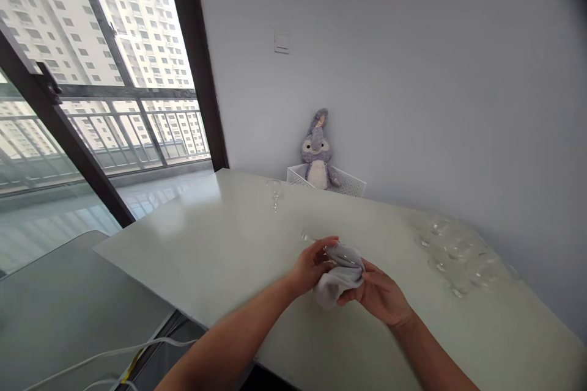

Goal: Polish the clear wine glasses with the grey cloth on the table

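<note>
Over the front part of the white table, my left hand point(308, 267) is closed around a clear stemmed glass point(308, 237). The glass lies tilted, its foot pointing to the left and its bowl to the right. A pale grey cloth point(331, 288) is bunched in and about the bowl and hangs below it. My right hand point(381, 297) grips this cloth at the bowl's right end, its thumb and fingers pressing the fabric to the glass. Parts of the bowl are hidden by the cloth and fingers.
Another stemmed glass point(275, 194) stands upright farther back on the table point(220, 244). Several clear glasses point(458, 248) lie on their sides at the right. Against the wall, a white basket point(351, 183) holds a plush rabbit point(316, 149). White cables point(110, 353) run below the table's left edge.
</note>
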A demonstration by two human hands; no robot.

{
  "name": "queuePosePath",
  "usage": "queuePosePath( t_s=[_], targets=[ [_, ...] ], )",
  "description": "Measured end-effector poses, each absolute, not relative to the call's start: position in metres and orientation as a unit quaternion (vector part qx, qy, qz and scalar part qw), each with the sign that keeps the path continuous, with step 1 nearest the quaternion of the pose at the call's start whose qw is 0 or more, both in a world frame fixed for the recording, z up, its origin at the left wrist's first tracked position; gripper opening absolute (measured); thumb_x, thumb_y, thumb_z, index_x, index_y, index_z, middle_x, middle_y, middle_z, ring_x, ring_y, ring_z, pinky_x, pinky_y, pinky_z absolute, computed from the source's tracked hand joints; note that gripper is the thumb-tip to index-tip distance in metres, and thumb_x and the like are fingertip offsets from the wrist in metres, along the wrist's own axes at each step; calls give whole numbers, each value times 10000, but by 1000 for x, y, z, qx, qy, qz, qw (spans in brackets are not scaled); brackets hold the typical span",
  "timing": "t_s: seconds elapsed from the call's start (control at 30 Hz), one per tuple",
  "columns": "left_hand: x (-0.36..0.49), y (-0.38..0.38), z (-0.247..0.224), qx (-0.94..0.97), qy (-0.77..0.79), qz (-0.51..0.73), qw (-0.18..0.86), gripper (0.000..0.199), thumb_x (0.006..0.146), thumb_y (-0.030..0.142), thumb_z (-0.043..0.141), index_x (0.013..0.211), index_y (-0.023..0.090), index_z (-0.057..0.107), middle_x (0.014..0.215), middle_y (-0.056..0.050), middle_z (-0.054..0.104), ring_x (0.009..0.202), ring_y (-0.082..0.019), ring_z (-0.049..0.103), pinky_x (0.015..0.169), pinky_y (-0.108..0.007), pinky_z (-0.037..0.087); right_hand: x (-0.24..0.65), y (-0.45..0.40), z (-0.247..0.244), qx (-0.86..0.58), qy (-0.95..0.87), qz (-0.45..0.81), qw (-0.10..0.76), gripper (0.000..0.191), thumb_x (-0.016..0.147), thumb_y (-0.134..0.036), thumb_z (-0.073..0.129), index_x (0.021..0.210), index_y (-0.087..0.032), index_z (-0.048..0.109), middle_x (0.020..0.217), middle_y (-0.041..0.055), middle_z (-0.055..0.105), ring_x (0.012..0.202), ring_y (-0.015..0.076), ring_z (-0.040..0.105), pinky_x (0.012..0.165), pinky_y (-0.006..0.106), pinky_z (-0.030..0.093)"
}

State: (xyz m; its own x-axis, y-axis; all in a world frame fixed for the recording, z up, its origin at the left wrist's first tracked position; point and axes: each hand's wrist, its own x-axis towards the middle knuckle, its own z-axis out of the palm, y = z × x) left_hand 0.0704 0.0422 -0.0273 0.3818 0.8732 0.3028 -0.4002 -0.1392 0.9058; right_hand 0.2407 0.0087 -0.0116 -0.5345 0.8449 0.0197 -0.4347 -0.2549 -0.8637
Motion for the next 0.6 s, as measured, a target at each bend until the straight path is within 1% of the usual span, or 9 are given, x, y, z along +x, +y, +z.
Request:
queuePosePath(
  t_s=[0.1,0.17,0.3,0.4,0.5,0.6],
  targets=[
    [70,41,-27,559,219,512,614,368,677,166,641,1035,216,568,1280,-82,443,1010,-192,517,850,-317,409,239,9,-14,-242,-437,752,430,371,757,-304,560,1105,-181,529,928,97,607,770,199,579,668,399,496],
    [70,41,-28,547,226,509,625,404,671,189,657,1061,212,556,1249,-89,472,1002,-199,524,846,-321,411,240,9,-13,-237,-449,755,416,413,720,-257,604,1119,-189,522,947,89,602,802,204,577,709,412,485],
    [72,40,-28,508,223,507,660,500,634,223,705,1098,183,525,1079,-100,579,971,-218,543,830,-331,415,245,8,-4,-221,-459,764,396,559,656,-187,617,1196,-222,477,1054,86,576,923,240,555,794,469,439],
    [73,40,-27,497,218,508,669,491,634,225,706,1089,184,527,1013,-90,602,948,-213,552,821,-332,418,247,10,-5,-229,-444,764,409,527,660,-164,583,1176,-233,501,1092,81,569,960,248,545,806,480,428],
    [73,41,-29,500,217,509,667,474,646,200,691,1092,197,530,1015,-83,600,936,-200,554,818,-327,422,244,12,-10,-242,-436,759,419,442,696,-190,590,1132,-237,535,1064,73,588,946,238,556,814,478,427],
    [73,42,-35,512,228,507,655,487,650,173,676,1111,200,523,1063,-89,583,938,-195,552,816,-324,429,241,13,-14,-236,-446,755,418,434,694,-306,644,1108,-221,545,989,83,614,912,242,571,803,475,435]
  ],
)
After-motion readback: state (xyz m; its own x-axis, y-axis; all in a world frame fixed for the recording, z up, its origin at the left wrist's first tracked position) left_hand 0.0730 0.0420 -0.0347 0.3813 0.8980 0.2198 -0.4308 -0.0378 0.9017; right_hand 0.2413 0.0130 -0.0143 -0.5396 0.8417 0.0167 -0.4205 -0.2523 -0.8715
